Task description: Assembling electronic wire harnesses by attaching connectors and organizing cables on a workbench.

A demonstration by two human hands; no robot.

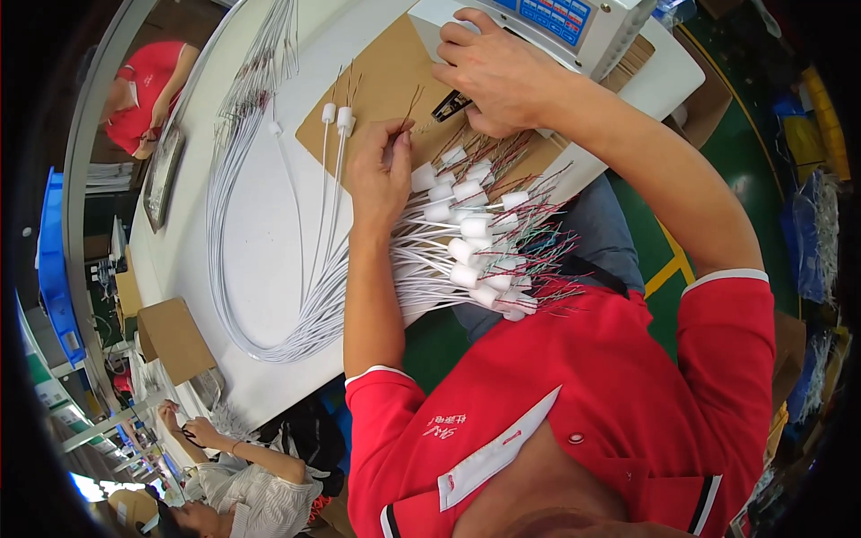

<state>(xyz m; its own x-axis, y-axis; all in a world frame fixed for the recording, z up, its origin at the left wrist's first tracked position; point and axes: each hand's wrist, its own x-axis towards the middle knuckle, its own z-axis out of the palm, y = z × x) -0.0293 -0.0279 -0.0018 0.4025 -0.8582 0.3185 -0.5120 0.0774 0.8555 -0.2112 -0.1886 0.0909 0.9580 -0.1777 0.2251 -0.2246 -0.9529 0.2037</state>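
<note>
My left hand (pixel 381 175) is closed, with thumb and forefinger pinching thin reddish-brown wires (pixel 413 106) whose ends stick up. Just right of it, my right hand (pixel 507 76) is curled round a black plier-like tool (pixel 451 105). The tool's jaws point toward the pinched wires; its handles are mostly hidden under the hand. Below the hands lies a thick bundle of white cables (pixel 269 345) with white cylindrical caps (pixel 469 193) and red, brown and green wire ends. Several capped cables (pixel 344 117) lie apart, left of my left hand, across a brown cardboard sheet (pixel 381 67).
A white machine with a blue keypad panel (pixel 552 16) stands at the table's far right. The white table (pixel 256 305) curves round on the left, with a dark tray (pixel 163 179) and an open cardboard box (pixel 175 341). Two other people (pixel 260 489) are at left.
</note>
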